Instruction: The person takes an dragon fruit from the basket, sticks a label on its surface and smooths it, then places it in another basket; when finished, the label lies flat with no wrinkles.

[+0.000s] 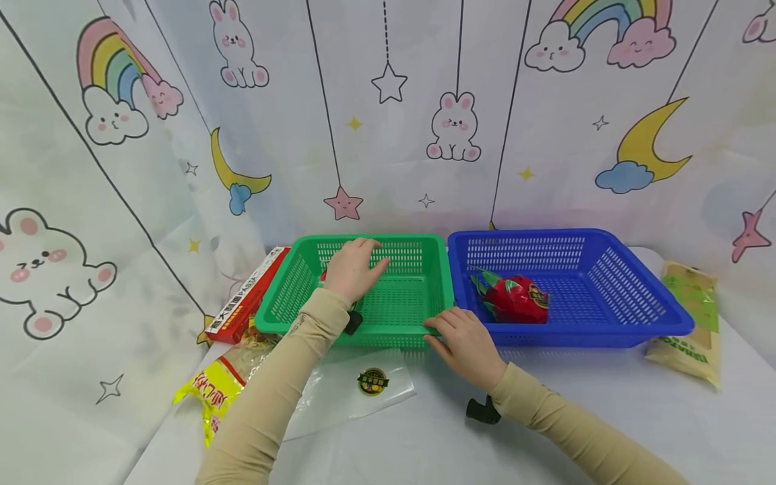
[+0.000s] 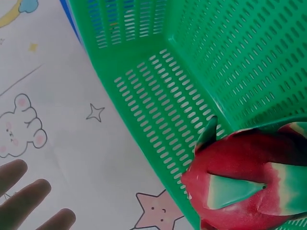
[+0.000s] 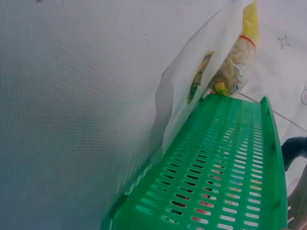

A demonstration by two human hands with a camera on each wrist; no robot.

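Note:
My left hand (image 1: pixel 351 269) is above the left part of a green basket (image 1: pixel 447 283), its fingers relaxed and apart. Below that hand lies a red dragon fruit (image 2: pixel 240 177) with green scales, inside the basket; in the head view the hand hides most of it. At the basket's front right corner my right hand (image 1: pixel 467 347) grips the rim, fingers over the top and thumb on the outer side. A second dragon fruit (image 1: pixel 515 298), wrapped and bearing a dark label, lies in the blue basket (image 1: pixel 576 333) to the right.
A clear plastic bag (image 1: pixel 339 397) with a round label lies before the green basket. Left of it are a red-and-white box (image 1: pixel 248 296) and a yellow noodle bag (image 1: pixel 221 384). A beige-and-green packet (image 1: pixel 691 323) lies right of the blue basket. A patterned curtain (image 1: pixel 400 168) hangs behind.

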